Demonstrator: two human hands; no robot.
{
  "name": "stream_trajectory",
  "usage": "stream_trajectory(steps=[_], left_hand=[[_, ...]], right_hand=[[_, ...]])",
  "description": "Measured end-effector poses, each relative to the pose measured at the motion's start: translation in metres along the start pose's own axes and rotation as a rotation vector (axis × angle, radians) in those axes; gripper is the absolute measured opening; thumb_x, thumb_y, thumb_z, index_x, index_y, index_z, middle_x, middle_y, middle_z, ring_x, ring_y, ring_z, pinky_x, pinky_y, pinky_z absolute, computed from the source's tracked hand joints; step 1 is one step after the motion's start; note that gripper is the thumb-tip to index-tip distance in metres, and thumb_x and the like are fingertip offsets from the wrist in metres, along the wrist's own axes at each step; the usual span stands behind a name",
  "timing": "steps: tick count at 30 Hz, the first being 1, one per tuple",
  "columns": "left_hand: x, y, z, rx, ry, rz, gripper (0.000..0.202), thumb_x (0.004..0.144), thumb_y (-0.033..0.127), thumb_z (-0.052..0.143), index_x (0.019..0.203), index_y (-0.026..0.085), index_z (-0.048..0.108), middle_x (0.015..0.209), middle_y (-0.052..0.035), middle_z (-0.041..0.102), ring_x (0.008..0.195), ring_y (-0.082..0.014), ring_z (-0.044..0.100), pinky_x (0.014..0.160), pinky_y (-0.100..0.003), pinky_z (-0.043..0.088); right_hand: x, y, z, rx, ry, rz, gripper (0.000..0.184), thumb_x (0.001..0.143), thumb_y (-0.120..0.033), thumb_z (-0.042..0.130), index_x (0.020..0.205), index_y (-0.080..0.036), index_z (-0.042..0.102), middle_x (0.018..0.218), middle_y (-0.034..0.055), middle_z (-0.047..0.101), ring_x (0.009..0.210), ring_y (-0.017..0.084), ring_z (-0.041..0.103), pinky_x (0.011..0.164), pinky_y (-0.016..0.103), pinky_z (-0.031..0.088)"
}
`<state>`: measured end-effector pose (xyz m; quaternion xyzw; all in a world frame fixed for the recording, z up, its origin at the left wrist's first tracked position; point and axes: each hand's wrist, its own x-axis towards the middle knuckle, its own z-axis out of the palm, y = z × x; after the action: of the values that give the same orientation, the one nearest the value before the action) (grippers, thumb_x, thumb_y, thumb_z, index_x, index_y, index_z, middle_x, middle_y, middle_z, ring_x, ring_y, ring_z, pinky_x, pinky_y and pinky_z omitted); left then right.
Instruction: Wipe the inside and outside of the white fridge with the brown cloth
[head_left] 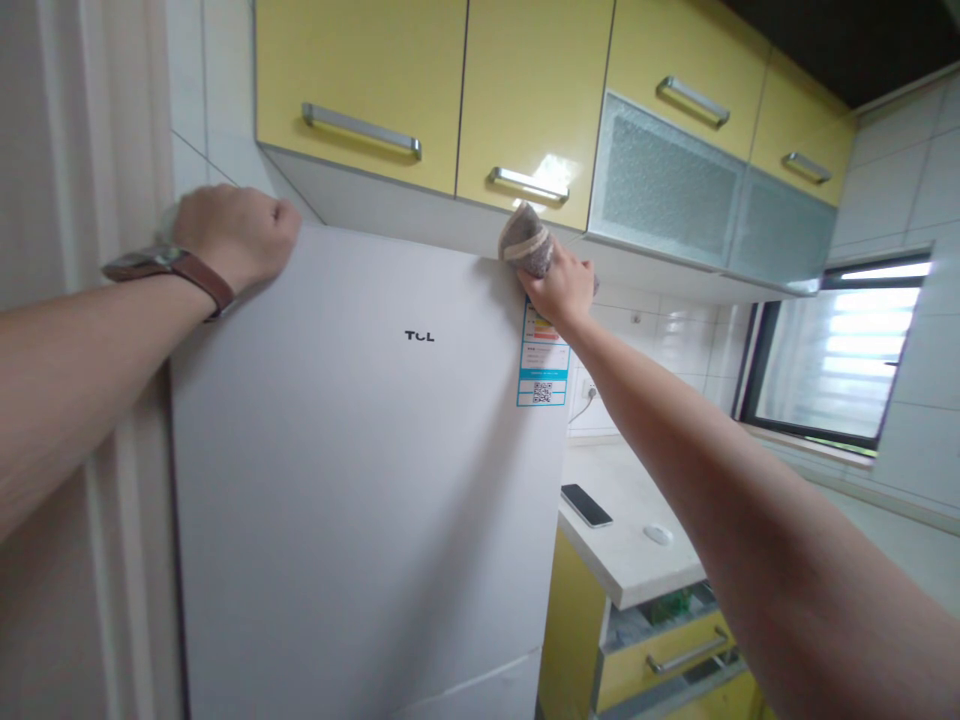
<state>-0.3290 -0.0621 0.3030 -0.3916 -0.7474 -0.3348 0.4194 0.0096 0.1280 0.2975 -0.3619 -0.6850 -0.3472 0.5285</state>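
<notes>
My right hand [564, 290] is wrapped round a grey-brown cloth [525, 240] with a pale edge band. It presses the cloth against the upper right corner of a white refrigerator [322, 480], just above the energy label [542, 365]. At the refrigerator's upper left corner is my left hand [236, 232], closed and bent at the wrist, with a brown-strapped watch [176, 263]. Its fingertips are mostly hidden, so whatever they hold cannot be made out. The refrigerator door is shut.
Yellow wall cabinets [360, 60] hang low over the refrigerator. To the right, a pale counter [637, 560] carries a phone [586, 505] and a small white oval object [658, 535]. Below it is a yellow drawer [660, 670], partly pulled out. A curtain [112, 400] hangs along the left side.
</notes>
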Motion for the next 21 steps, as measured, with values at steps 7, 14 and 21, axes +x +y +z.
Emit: stream_trajectory(steps=[7, 14, 21], left_hand=[[-0.0005, 0.0008, -0.0012, 0.011, -0.022, -0.017, 0.081, 0.097, 0.043, 0.01, 0.131, -0.005, 0.065, 0.133, -0.0294, 0.063, 0.131, -0.0393, 0.055, 0.107, -0.047, 0.044], [-0.0006, 0.0001, -0.0009, 0.033, 0.005, 0.011, 0.077, 0.098, 0.041, 0.012, 0.129, -0.004, 0.067, 0.129, -0.0285, 0.065, 0.129, -0.0402, 0.057, 0.105, -0.048, 0.046], [0.0004, -0.0009, -0.0005, 0.013, 0.025, 0.033, 0.078, 0.097, 0.041, 0.015, 0.122, -0.01, 0.068, 0.122, -0.0341, 0.066, 0.123, -0.0404, 0.061, 0.102, -0.051, 0.049]], right_hand=[[-0.0002, 0.0004, 0.0008, 0.027, 0.024, 0.006, 0.053, 0.097, -0.055, 0.039, 0.135, -0.019, 0.051, 0.123, 0.0177, 0.068, 0.116, 0.038, 0.059, 0.097, 0.055, 0.038], [-0.0005, -0.0002, -0.0003, -0.008, 0.017, -0.003, 0.053, 0.098, -0.056, 0.035, 0.134, -0.02, 0.05, 0.123, 0.0176, 0.068, 0.115, 0.038, 0.059, 0.096, 0.054, 0.038], [-0.0017, -0.0025, -0.0025, -0.042, -0.019, 0.006, 0.054, 0.099, -0.055, 0.035, 0.138, -0.019, 0.048, 0.129, 0.0185, 0.065, 0.119, 0.038, 0.057, 0.097, 0.054, 0.037]])
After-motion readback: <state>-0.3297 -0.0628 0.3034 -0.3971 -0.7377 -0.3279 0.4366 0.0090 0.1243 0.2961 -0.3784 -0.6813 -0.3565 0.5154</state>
